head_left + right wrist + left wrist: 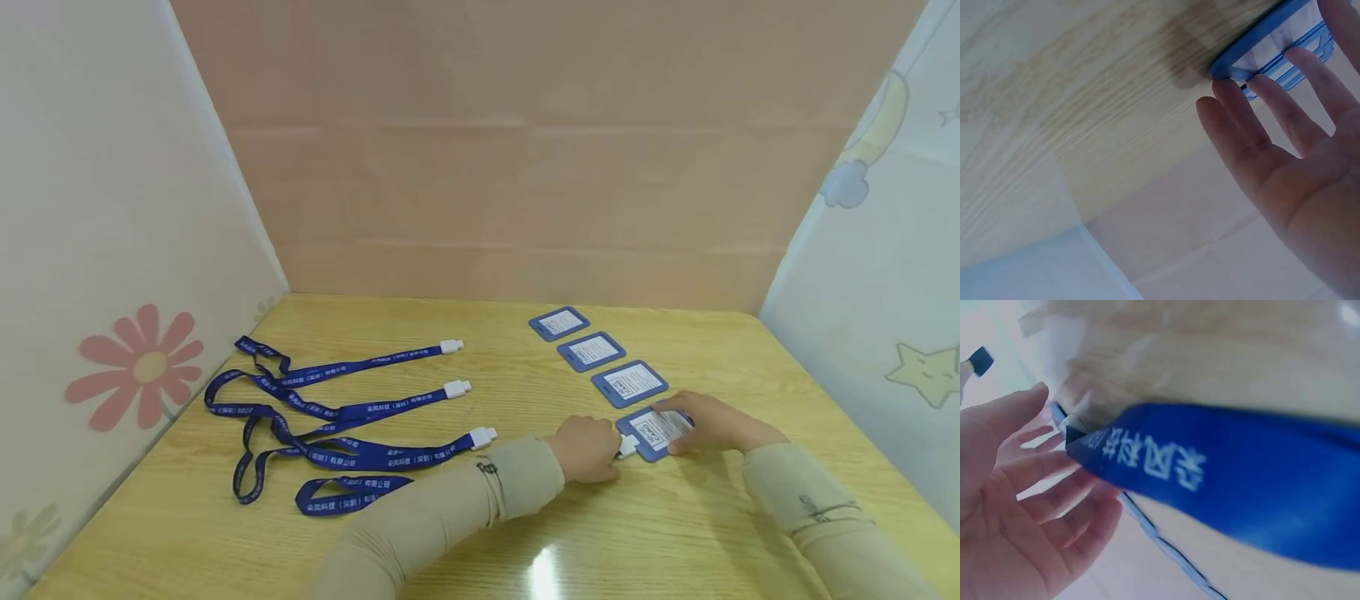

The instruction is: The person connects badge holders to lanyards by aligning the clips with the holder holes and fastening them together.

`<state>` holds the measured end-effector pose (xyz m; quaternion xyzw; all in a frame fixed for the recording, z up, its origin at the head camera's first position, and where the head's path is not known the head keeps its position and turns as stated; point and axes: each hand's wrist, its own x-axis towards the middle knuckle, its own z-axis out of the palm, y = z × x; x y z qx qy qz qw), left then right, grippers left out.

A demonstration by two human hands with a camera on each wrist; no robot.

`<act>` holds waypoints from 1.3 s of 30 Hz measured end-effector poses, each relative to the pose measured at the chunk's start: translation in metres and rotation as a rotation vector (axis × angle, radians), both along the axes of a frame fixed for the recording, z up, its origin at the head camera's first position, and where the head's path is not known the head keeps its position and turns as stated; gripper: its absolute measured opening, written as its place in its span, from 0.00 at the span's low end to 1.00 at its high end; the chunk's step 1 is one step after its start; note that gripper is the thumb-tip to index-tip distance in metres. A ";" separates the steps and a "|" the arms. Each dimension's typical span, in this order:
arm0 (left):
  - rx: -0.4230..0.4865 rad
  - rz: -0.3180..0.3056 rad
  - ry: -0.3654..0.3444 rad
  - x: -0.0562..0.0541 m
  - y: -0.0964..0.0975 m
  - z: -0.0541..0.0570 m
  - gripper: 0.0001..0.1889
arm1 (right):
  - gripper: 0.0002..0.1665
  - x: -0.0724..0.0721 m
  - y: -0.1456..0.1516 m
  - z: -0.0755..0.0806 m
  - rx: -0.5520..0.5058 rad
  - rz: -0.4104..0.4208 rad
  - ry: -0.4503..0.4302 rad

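Observation:
My left hand (590, 450) pinches the end of a blue lanyard (1166, 456) near its white clip (628, 447). White lettering runs along the strap, which crosses the left wrist view; its looped far end (337, 498) lies left of my sleeve, and the stretch between is hidden under the forearm. The clip sits right at the slotted end of a blue card holder (654, 433) with a white printed card. My right hand (705, 423) grips that holder by its opposite end, thumb on the near edge and fingers on the far side. In the right wrist view the fingertips (1259, 80) meet the holder's edge.
Three more card holders (630, 383) lie in a slanting row behind the held one. On the left, three blue lanyards (397, 407) stretch across the wooden table (480, 321), white clips toward the middle, straps partly overlapping. Papered walls (525, 167) border the back and both sides.

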<state>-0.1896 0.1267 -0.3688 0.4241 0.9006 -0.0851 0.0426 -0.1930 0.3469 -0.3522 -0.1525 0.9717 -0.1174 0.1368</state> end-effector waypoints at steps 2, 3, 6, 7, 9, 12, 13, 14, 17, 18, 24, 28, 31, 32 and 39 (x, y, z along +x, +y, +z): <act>0.022 -0.010 0.012 0.000 -0.011 0.002 0.18 | 0.38 0.001 0.001 0.000 0.006 -0.014 -0.011; 0.033 -0.009 0.015 0.000 -0.017 0.004 0.18 | 0.39 0.001 0.001 0.000 0.009 -0.017 -0.016; 0.086 0.001 0.032 -0.002 -0.038 0.011 0.21 | 0.39 0.002 0.003 -0.001 0.014 -0.017 -0.015; 0.099 0.015 0.030 -0.003 -0.046 0.015 0.22 | 0.39 0.002 0.004 -0.001 0.014 -0.016 -0.013; 0.127 0.054 0.020 -0.006 -0.063 0.020 0.23 | 0.39 0.002 0.006 -0.002 0.010 -0.011 -0.009; 0.171 0.131 -0.023 -0.011 -0.089 0.025 0.25 | 0.39 0.002 0.007 -0.003 0.001 -0.015 -0.017; 0.186 0.156 -0.039 -0.013 -0.098 0.025 0.25 | 0.39 0.002 0.007 -0.004 -0.001 -0.016 -0.019; 0.199 0.176 -0.046 -0.015 -0.106 0.023 0.25 | 0.39 0.003 0.007 -0.004 -0.002 -0.019 -0.024; 0.230 0.219 -0.057 -0.018 -0.125 0.017 0.25 | 0.40 0.003 0.007 -0.005 0.010 -0.027 -0.034; 0.229 0.227 -0.052 -0.018 -0.131 0.016 0.25 | 0.41 0.002 0.007 -0.004 0.017 -0.025 -0.032; 0.217 0.265 -0.067 -0.015 -0.151 0.008 0.27 | 0.38 -0.002 0.007 0.000 0.031 0.041 0.048; 0.221 0.280 -0.074 -0.017 -0.158 0.003 0.28 | 0.33 -0.007 0.005 0.005 0.036 0.078 0.109; 0.229 0.287 -0.073 -0.018 -0.161 0.002 0.27 | 0.31 -0.011 0.001 0.008 0.031 0.062 0.100; 0.231 0.289 -0.077 -0.018 -0.162 0.001 0.27 | 0.30 -0.011 0.000 0.009 0.029 0.052 0.096; 0.248 0.293 -0.095 -0.018 -0.166 0.000 0.23 | 0.28 -0.014 -0.005 0.008 0.035 0.027 0.106</act>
